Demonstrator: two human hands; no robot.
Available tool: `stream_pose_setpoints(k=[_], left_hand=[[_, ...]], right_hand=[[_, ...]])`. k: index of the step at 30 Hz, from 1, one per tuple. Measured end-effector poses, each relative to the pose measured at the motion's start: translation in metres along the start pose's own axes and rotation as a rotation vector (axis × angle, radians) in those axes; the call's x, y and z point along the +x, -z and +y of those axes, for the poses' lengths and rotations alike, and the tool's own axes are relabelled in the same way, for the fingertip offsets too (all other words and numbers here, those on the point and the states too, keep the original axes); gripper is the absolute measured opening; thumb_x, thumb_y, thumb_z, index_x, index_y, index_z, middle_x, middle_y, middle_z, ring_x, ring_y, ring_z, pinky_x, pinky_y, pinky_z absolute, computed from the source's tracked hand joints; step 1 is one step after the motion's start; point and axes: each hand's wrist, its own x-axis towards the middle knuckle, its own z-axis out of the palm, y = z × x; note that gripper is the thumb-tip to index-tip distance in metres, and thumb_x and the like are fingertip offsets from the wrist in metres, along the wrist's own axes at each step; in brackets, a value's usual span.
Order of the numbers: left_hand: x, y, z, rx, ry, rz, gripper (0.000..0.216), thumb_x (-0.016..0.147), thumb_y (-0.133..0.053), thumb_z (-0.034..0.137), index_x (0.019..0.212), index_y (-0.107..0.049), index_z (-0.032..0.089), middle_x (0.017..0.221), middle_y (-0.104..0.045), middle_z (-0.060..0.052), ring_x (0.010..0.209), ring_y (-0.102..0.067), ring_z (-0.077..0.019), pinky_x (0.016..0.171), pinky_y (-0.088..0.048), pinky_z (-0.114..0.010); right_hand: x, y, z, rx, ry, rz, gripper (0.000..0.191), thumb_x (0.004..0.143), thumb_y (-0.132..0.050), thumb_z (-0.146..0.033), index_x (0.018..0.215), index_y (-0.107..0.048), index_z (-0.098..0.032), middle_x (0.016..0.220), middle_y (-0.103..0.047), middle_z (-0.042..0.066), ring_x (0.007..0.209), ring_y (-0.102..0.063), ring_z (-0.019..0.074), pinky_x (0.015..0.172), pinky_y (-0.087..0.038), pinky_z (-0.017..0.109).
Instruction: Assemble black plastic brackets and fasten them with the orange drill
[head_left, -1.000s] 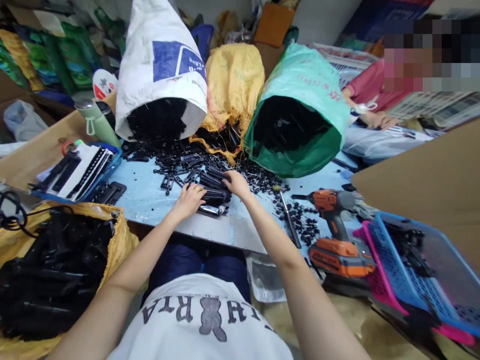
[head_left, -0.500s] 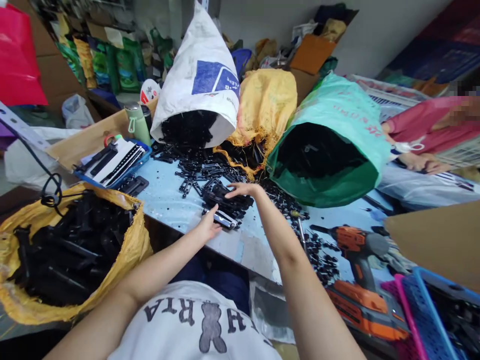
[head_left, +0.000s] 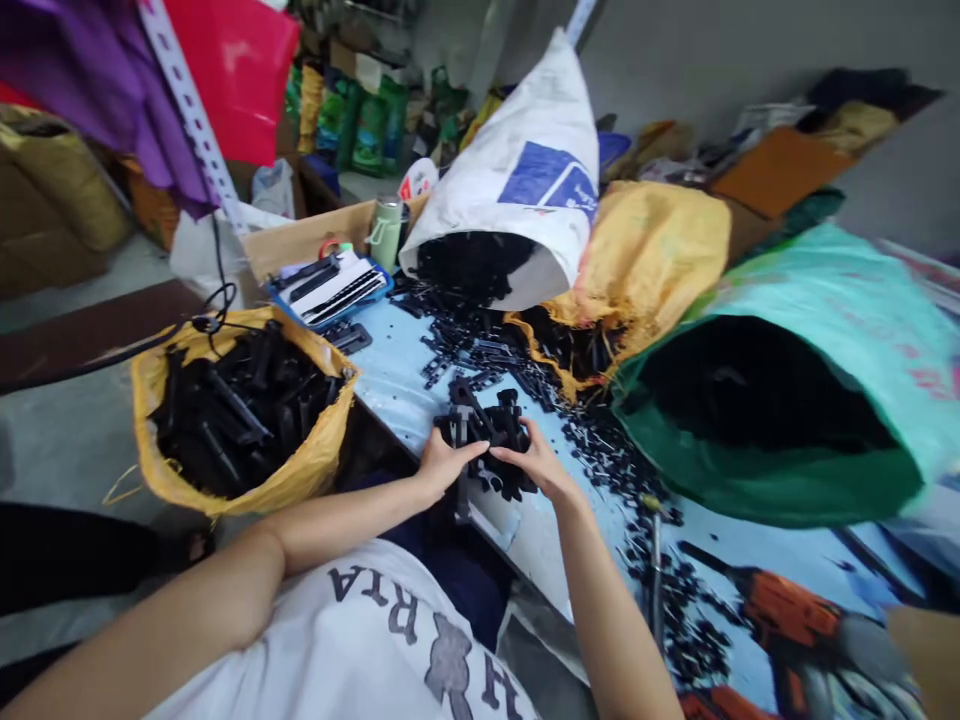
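A bunch of dark, elongated black plastic parts [head_left: 504, 425] is gathered between my two hands above the blue tabletop near its front edge. My left hand [head_left: 442, 465] closes on the bunch from the left, and my right hand [head_left: 541, 463] grips it from the right. Both thumbs press on the near side, with tips almost meeting; the other fingers are partly hidden behind the parts. Small loose black pieces [head_left: 480, 345] lie scattered just beyond. To the left, an open yellow woven sack [head_left: 339, 420] is full of longer black parts.
A white sack [head_left: 525, 130], a yellow sack [head_left: 660, 240] and a green sack [head_left: 847, 300] lie with open mouths along the back. An orange cordless drill [head_left: 791, 610] and a metal rod [head_left: 657, 570] are on the right. A blue tray [head_left: 330, 318] stands at the left.
My hands have gone from spread beside the pile to closed around a bunch of black parts, now lifted. The view has swung left, so the filled yellow sack shows whole.
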Motion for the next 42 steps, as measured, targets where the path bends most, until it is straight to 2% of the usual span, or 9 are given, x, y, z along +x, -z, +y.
stream_pose_setpoints(k=[4, 8, 13, 17, 23, 28, 31, 35, 42], left_hand=[[-0.007, 0.074, 0.060, 0.225, -0.338, 0.092, 0.058, 0.053, -0.082, 0.039, 0.101, -0.058, 0.017, 0.100, -0.066, -0.008, 0.096, -0.062, -0.0240, 0.088, -0.046, -0.036], [-0.021, 0.178, 0.125, 0.416, -0.488, 0.283, 0.064, 0.054, -0.081, 0.040, 0.107, -0.055, 0.016, 0.106, -0.064, -0.008, 0.100, -0.060, -0.0250, 0.088, -0.046, -0.037], [-0.011, 0.285, 0.165, 0.953, -0.201, 0.580, 0.080, 0.065, -0.067, 0.056, 0.123, -0.047, 0.005, 0.122, -0.055, -0.023, 0.113, -0.053, -0.0349, 0.093, -0.042, -0.045], [0.017, 0.316, 0.167, 1.333, -0.007, 0.756, 0.094, 0.075, -0.051, 0.063, 0.137, -0.028, -0.005, 0.133, -0.041, -0.033, 0.125, -0.038, -0.0434, 0.099, -0.033, -0.052], [0.026, 0.305, 0.177, 1.454, -0.062, 0.774, 0.094, 0.082, -0.037, 0.065, 0.139, -0.019, -0.007, 0.130, -0.042, -0.035, 0.122, -0.041, -0.0444, 0.096, -0.036, -0.053], [0.017, 0.292, 0.226, 1.428, -0.340, 0.998, 0.081, 0.088, -0.037, 0.057, 0.139, -0.018, -0.004, 0.148, -0.001, -0.031, 0.131, -0.027, -0.0433, 0.098, -0.036, -0.051], [0.008, 0.265, 0.254, 1.499, -0.264, 1.125, 0.073, 0.088, -0.041, 0.051, 0.139, -0.023, 0.001, 0.145, -0.025, -0.027, 0.128, -0.035, -0.0401, 0.094, -0.038, -0.051], [-0.005, 0.206, 0.255, 1.671, -0.044, 0.980, 0.065, 0.083, -0.044, 0.057, 0.120, -0.050, 0.005, 0.112, -0.061, -0.022, 0.100, -0.060, -0.0359, 0.082, -0.047, -0.047], [0.020, 0.074, 0.178, 1.634, -0.358, 0.423, 0.060, 0.087, -0.026, 0.060, 0.094, -0.066, 0.016, 0.090, -0.069, -0.016, 0.092, -0.063, -0.0342, 0.078, -0.047, -0.043]], right_hand=[[0.011, -0.064, -0.063, -0.046, 0.268, 0.032, 0.091, 0.052, -0.080, -0.046, 0.126, -0.034, -0.019, 0.111, -0.058, 0.008, 0.101, -0.057, 0.0239, 0.090, -0.046, 0.041], [0.037, -0.169, -0.126, 0.040, 0.426, -0.149, 0.093, 0.051, -0.080, -0.047, 0.127, -0.034, -0.020, 0.114, -0.057, 0.007, 0.105, -0.055, 0.0223, 0.094, -0.043, 0.040], [0.070, -0.288, -0.160, 0.051, 0.398, -0.372, 0.078, 0.060, -0.074, -0.052, 0.124, -0.045, -0.018, 0.116, -0.058, 0.008, 0.112, -0.052, 0.0229, 0.098, -0.040, 0.039], [0.084, -0.319, -0.157, -0.181, 0.343, -0.334, 0.074, 0.063, -0.073, -0.052, 0.122, -0.051, -0.014, 0.121, -0.056, 0.013, 0.120, -0.046, 0.0290, 0.103, -0.034, 0.044], [0.075, -0.292, -0.128, -0.230, 0.543, -0.211, 0.065, 0.074, -0.065, -0.050, 0.126, -0.049, -0.015, 0.128, -0.051, 0.013, 0.121, -0.044, 0.0250, 0.104, -0.032, 0.039], [0.054, -0.253, -0.098, -0.208, 0.652, -0.095, 0.046, 0.077, -0.064, -0.043, 0.116, -0.058, -0.019, 0.123, -0.053, 0.010, 0.118, -0.046, 0.0219, 0.102, -0.035, 0.035], [0.040, -0.229, -0.085, -0.167, 0.663, -0.025, 0.039, 0.080, -0.062, -0.041, 0.112, -0.060, -0.019, 0.119, -0.056, 0.009, 0.114, -0.048, 0.0214, 0.099, -0.037, 0.036], [0.023, -0.197, -0.068, -0.069, 0.640, 0.042, 0.030, 0.080, -0.062, -0.038, 0.105, -0.063, -0.022, 0.111, -0.061, 0.008, 0.109, -0.052, 0.0208, 0.096, -0.040, 0.037], [-0.015, -0.150, -0.016, 0.081, 0.553, 0.139, 0.021, 0.084, -0.057, -0.037, 0.098, -0.065, -0.024, 0.098, -0.066, 0.006, 0.096, -0.060, 0.0189, 0.088, -0.047, 0.034]])
